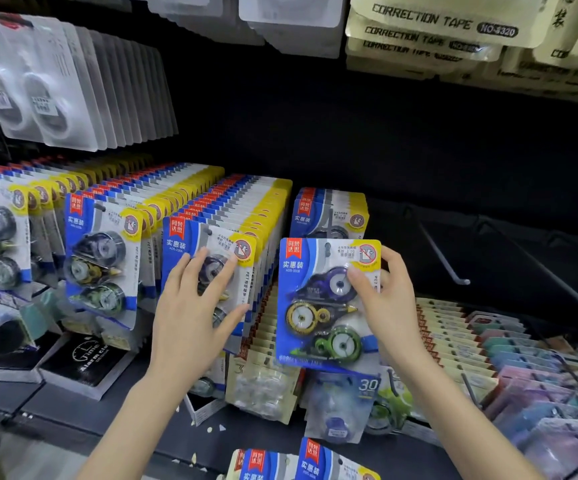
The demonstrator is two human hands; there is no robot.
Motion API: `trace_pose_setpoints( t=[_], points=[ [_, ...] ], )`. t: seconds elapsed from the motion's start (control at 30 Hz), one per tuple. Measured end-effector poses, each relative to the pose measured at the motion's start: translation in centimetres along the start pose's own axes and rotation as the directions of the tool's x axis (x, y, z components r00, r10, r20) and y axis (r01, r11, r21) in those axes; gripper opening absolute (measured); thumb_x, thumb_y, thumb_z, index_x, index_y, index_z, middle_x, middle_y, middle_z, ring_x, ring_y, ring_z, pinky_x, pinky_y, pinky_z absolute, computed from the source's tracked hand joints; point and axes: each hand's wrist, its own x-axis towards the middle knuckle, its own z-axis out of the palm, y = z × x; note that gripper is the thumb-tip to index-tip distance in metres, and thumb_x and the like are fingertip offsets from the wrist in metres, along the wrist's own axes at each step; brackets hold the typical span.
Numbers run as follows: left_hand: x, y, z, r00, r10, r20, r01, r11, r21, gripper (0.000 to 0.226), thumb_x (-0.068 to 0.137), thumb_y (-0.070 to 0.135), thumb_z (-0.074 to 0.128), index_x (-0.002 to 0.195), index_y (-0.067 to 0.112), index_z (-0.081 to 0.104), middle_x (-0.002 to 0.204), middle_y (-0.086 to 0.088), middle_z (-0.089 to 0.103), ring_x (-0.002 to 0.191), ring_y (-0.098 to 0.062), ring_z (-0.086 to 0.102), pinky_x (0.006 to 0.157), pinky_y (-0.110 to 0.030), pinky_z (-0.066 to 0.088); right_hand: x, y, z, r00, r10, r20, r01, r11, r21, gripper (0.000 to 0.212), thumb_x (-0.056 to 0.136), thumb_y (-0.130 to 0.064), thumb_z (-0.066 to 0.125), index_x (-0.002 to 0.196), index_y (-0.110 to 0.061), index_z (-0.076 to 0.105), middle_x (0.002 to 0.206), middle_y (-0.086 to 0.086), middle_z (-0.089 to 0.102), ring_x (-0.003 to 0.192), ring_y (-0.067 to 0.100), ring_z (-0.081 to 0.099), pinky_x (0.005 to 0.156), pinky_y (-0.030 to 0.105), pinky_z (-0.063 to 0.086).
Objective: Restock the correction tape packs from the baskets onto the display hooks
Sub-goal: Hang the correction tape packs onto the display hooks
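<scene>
A blue-and-yellow correction tape pack [318, 306] with three tape rollers is held upright in my right hand [386, 299], thumb on its front and fingers behind its right edge. It sits just in front of a short row of the same packs [330, 211] on a hook. My left hand [194, 306] rests with spread, straight fingers against the front pack of the full row [232, 216] to the left. More such packs [301, 462] show at the bottom edge.
Two further full rows of packs [100, 258] hang to the left. Bare metal hooks [443, 258] jut out at the right. Below lie rows of pastel packs [509, 355] and black boxes [90, 358]; cream correction tape bags [436, 26] hang above.
</scene>
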Motion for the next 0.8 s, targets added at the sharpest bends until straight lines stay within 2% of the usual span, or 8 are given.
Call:
trace_pose_setpoints(
  t=[0.07, 0.2, 0.27, 0.37, 0.47, 0.63, 0.8],
  points=[
    [0.2, 0.0, 0.1, 1.000, 0.007, -0.028, -0.007, 1.000, 0.017, 0.063, 0.087, 0.052, 0.053, 0.142, 0.022, 0.049, 0.141, -0.020, 0.049, 0.128, -0.044, 0.042, 0.095, -0.058, 0.046, 1.6, 1.1, 0.7, 0.999, 0.009, -0.051, -0.009, 1.000, -0.010, 0.029, 0.095, -0.018, 0.062, 0.111, -0.039, 0.050, 0.111, -0.005, 0.067, 0.102, 0.012, 0.066, 0.092, 0.045, 0.055],
    [0.4, -0.1, 0.5, 0.996, 0.020, -0.083, -0.016, 0.998, 0.053, 0.074, 0.075, 0.032, 0.085, 0.140, 0.018, 0.053, 0.133, -0.022, 0.053, 0.118, -0.044, 0.048, 0.089, -0.058, 0.048, 5.3, 3.0, 2.2, 0.990, 0.067, -0.125, -0.066, 0.998, 0.009, 0.027, 0.097, -0.016, 0.059, 0.117, -0.029, 0.047, 0.105, -0.015, 0.061, 0.102, 0.007, 0.062, 0.098, 0.044, 0.052],
    [0.6, -0.2, 0.6, 0.995, 0.026, -0.093, -0.019, 0.997, 0.068, 0.078, 0.069, 0.031, 0.088, 0.138, 0.017, 0.055, 0.129, -0.023, 0.055, 0.114, -0.043, 0.049, 0.085, -0.057, 0.048, 7.2, 4.0, 3.0, 0.981, 0.116, -0.158, -0.116, 0.993, 0.010, 0.027, 0.097, -0.019, 0.059, 0.117, -0.030, 0.046, 0.103, -0.016, 0.061, 0.103, 0.011, 0.062, 0.098, 0.046, 0.051],
    [0.9, -0.3, 1.0, 0.993, 0.028, -0.119, -0.018, 0.997, 0.080, 0.072, 0.075, 0.040, 0.082, 0.139, 0.019, 0.054, 0.127, -0.023, 0.054, 0.111, -0.042, 0.049, 0.083, -0.056, 0.048, 9.2, 5.0, 3.8, 0.971, 0.131, -0.201, -0.145, 0.988, -0.056, 0.028, 0.098, -0.023, 0.058, 0.124, -0.024, 0.047, 0.106, -0.012, 0.061, 0.108, 0.018, 0.061, 0.099, 0.042, 0.049],
    [1.0, -0.2, 1.1, 0.991, 0.019, -0.134, -0.009, 0.997, 0.079, 0.067, 0.080, 0.053, 0.061, 0.138, 0.021, 0.055, 0.126, -0.021, 0.053, 0.112, -0.039, 0.046, 0.083, -0.054, 0.046, 10.2, 5.5, 4.2, 0.966, 0.135, -0.220, -0.161, 0.981, -0.105, 0.033, 0.100, -0.026, 0.055, 0.130, -0.016, 0.047, 0.115, -0.003, 0.061, 0.112, 0.022, 0.059, 0.094, 0.036, 0.046],
    [1.1, -0.2, 1.1, 0.992, 0.011, -0.123, -0.002, 0.997, 0.077, 0.070, 0.075, 0.049, 0.069, 0.138, 0.022, 0.054, 0.125, -0.020, 0.053, 0.111, -0.040, 0.047, 0.081, -0.055, 0.047, 10.4, 5.9, 4.1, 0.968, 0.106, -0.227, -0.154, 0.967, -0.203, 0.036, 0.100, -0.028, 0.055, 0.132, -0.012, 0.047, 0.124, 0.004, 0.063, 0.113, 0.026, 0.060, 0.088, 0.033, 0.043],
    [1.2, -0.3, 0.8, 0.996, 0.009, -0.093, -0.001, 0.996, 0.087, 0.068, 0.080, 0.053, 0.063, 0.140, 0.023, 0.052, 0.126, -0.020, 0.053, 0.110, -0.041, 0.048, 0.081, -0.054, 0.047, 9.5, 5.5, 2.5, 0.966, 0.123, -0.226, -0.217, 0.863, -0.456, 0.054, 0.097, -0.042, 0.055, 0.139, -0.012, 0.039, 0.130, 0.012, 0.058, 0.112, 0.033, 0.060, 0.083, 0.037, 0.045]
  ],
)
